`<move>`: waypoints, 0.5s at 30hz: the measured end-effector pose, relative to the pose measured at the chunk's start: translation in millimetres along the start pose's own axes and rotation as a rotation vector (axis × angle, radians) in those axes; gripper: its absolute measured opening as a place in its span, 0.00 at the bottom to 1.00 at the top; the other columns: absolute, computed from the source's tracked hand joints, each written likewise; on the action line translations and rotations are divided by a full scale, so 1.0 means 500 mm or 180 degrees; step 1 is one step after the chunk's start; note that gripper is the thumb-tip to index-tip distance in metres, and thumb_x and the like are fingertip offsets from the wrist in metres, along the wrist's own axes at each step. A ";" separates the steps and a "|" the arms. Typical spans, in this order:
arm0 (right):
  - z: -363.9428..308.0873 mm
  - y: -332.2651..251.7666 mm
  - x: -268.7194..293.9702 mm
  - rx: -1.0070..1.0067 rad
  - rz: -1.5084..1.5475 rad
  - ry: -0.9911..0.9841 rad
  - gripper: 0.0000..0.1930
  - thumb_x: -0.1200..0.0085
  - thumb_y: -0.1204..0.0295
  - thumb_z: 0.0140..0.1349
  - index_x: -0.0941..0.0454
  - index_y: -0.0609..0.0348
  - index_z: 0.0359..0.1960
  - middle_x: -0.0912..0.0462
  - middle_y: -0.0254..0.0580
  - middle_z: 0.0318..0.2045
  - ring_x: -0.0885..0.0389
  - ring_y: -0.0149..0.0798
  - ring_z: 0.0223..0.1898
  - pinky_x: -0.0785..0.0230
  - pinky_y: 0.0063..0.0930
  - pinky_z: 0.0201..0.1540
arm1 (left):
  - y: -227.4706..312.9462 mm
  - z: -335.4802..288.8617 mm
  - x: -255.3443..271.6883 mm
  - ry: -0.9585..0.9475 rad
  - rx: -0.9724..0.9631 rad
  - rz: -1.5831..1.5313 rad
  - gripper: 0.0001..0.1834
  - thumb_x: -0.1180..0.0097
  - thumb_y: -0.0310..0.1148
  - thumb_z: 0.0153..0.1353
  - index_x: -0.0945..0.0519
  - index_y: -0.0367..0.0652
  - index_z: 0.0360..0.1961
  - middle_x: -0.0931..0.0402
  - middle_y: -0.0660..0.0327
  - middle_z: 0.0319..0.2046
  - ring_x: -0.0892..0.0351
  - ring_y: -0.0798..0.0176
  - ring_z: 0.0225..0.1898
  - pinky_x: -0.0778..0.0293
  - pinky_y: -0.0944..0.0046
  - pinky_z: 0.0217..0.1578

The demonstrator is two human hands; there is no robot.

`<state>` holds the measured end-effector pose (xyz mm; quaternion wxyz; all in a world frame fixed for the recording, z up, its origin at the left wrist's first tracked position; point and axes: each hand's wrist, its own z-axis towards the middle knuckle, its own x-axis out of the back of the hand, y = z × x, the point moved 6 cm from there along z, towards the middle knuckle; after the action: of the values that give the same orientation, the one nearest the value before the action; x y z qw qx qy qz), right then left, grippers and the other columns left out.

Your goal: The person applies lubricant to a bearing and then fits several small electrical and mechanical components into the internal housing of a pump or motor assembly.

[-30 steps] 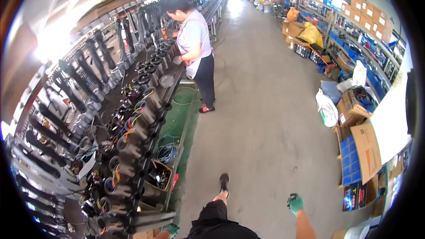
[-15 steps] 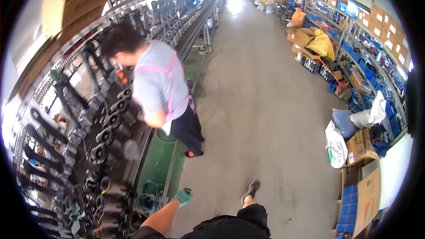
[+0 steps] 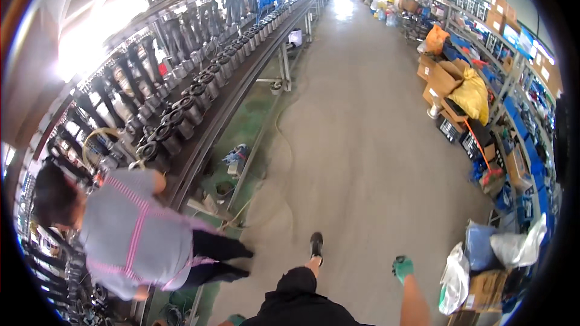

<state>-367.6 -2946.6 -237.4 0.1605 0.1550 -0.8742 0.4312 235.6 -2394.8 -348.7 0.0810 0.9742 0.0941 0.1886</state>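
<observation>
White plastic bag (image 3: 454, 281) slumps rightward of, and apart from, the nearer right hand (image 3: 403, 268), long axis roughly fore-and-aft; that hand half-curled, contents unclear; left hand (image 3: 236, 319) cropped, can't tell.

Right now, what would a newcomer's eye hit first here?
Probably the co-worker in grey and pink, lower left, beside the long bench lined with grey cylinders. Next, the bright yellow sack beside cardboard boxes at right. Then the wearer's green-gloved right hand, lower right, above the floor.

Green-gloved right hand (image 3: 403, 269), co-worker (image 3: 133, 235), grey aisle (image 3: 362, 145)
</observation>
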 end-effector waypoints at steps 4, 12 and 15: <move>0.241 -0.334 0.009 0.0932 -0.1071 0.0331 0.12 0.44 0.78 0.67 0.17 0.59 0.51 0.12 0.48 0.34 0.13 0.40 0.34 0.20 0.34 0.38 | 0.349 0.098 -0.041 0.0043 -0.0143 0.0123 0.14 0.29 0.36 0.64 0.16 0.44 0.48 0.16 0.61 0.40 0.18 0.61 0.35 0.21 0.57 0.37; 0.424 -0.571 -0.048 -0.0880 -0.3704 -0.0746 0.19 0.49 0.59 0.71 0.12 0.58 0.51 0.09 0.41 0.48 0.10 0.41 0.42 0.18 0.40 0.49 | 1.522 0.220 0.010 -0.0111 -0.1762 -0.0770 0.22 0.32 0.40 0.66 0.16 0.43 0.58 0.11 0.59 0.47 0.14 0.59 0.44 0.19 0.57 0.50; 0.644 -0.636 0.023 -0.1032 -0.3345 -0.1840 0.23 0.54 0.53 0.70 0.11 0.52 0.50 0.13 0.48 0.57 0.15 0.56 0.57 0.24 0.48 0.60 | 2.018 0.111 0.047 0.0581 -0.3002 0.0422 0.21 0.32 0.41 0.66 0.15 0.42 0.56 0.10 0.54 0.46 0.11 0.53 0.49 0.18 0.55 0.50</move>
<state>-295.1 -3391.5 -194.2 0.1296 0.6488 -0.7435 0.0969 432.3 -3374.3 -196.2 0.4929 0.8147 -0.0573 0.3001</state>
